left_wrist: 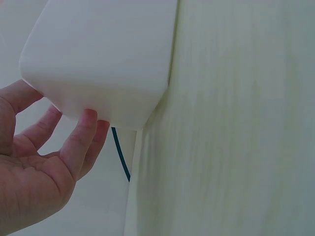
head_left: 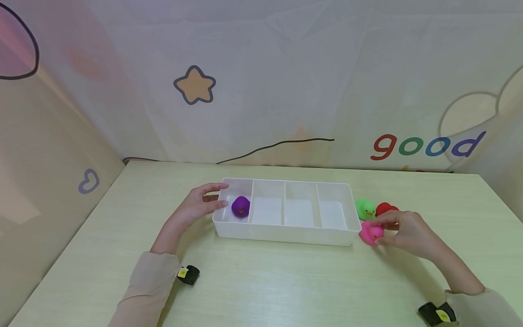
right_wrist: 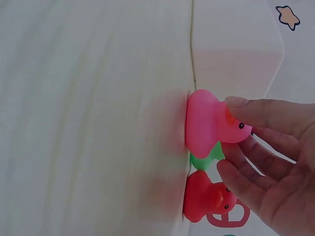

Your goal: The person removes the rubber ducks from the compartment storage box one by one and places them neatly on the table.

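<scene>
- Pink toy duck (head_left: pixel 370 233): is standing on the pale wood-grained tabletop (head_left: pixel 261 281), just beside the right-hand end of the white four-compartment tray (head_left: pixel 286 234); whether it is touching the tray cannot be told.
- Lettering: the word "good" (head_left: pixel 428 146) is running across the fabric backdrop (head_left: pixel 265 91) in red, green, blue and purple letters.
- Labels: yellow stickers (head_left: pixel 182 273) are showing on the black wrist units (head_left: pixel 191 276), one unit at each cuff; their print is too small to read.
- Purple toy duck (head_left: pixel 241 207): is sitting inside the tray's leftmost compartment, near the first divider.
- Green toy duck (head_left: pixel 365 209) and red toy duck (head_left: pixel 385 208): are standing just behind the pink one; the right hand is partly covering the red one in the head view, while the pink body is partly hiding the green one in the right wrist view.
- Backdrop figures: an orange star (head_left: pixel 194 85) and a purple heart (head_left: pixel 88 181) are appearing beyond the table.
- Right hand (head_left: pixel 410 234): is pinching the pink duck by its head between thumb and fingertips, the other fingers curving loosely.
- Left hand (head_left: pixel 198 205): is touching the tray's left end, its fingers lying apart and slightly bent; both forearms are extending forward in beige sleeves (head_left: pixel 149 284).
</scene>
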Demonstrator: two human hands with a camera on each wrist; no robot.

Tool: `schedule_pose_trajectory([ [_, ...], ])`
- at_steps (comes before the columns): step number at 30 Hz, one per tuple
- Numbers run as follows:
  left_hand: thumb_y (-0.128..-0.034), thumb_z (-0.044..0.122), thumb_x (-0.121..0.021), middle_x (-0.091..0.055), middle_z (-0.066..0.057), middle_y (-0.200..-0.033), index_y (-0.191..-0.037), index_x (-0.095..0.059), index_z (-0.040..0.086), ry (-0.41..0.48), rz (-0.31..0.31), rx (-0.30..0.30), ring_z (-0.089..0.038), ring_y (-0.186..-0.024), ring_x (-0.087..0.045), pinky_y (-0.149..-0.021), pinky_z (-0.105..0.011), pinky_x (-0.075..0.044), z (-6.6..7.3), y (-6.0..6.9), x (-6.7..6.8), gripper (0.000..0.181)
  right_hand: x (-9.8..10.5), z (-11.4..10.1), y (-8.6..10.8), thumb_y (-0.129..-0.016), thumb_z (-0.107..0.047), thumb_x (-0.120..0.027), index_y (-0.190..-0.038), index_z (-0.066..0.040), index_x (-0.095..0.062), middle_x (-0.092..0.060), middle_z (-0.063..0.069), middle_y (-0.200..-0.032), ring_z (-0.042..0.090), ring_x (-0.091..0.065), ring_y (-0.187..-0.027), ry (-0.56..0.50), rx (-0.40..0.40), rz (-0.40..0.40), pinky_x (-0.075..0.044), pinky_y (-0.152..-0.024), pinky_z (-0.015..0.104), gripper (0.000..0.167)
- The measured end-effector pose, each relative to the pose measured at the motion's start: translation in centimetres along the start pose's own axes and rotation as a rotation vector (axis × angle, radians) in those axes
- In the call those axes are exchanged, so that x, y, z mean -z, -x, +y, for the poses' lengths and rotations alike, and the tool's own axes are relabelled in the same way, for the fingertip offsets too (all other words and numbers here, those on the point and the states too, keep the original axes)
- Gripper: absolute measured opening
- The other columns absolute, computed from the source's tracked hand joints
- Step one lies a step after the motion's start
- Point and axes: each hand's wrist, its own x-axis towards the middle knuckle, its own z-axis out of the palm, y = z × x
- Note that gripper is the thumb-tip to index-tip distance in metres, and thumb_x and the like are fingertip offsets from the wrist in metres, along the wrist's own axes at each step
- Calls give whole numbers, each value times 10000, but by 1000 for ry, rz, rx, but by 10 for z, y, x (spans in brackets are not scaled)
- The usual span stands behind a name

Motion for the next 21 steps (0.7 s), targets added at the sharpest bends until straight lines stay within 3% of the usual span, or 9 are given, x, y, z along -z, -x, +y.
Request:
schedule_pose_trajectory([
  [8, -827, 167, -670, -402, -125, -1372, -1298, -479, 77, -15, 6, 14, -332, -1234, -421, -962, -445, -403, 0, -1, 0, 517, 0, 1, 1, -660, -20, -775, -958, -19, -699, -650, 85, -906, 230, -571, -823, 6, -3, -9, -538, -715, 376, 308],
  [14, -824, 198, -675, -384, -131, -1384, -1306, -474, 91, -47, 10, 25, -351, -1253, -389, -979, -469, -379, 0, 0, -1, 533, 7, -5, 4, -660, -65, -795, -1030, 1, -665, -635, 143, -976, 271, -593, -836, -3, 35, 51, -526, -743, 408, 398],
  [21, -822, 189, -677, -384, -111, -1385, -1305, -478, 100, -31, 14, 23, -337, -1258, -386, -988, -469, -369, 0, 1, 0, 529, 16, -20, 3, -680, -63, -784, -1081, 0, -643, -613, 150, -1039, 167, -606, -853, -34, 83, 137, -494, -720, 144, 430],
])
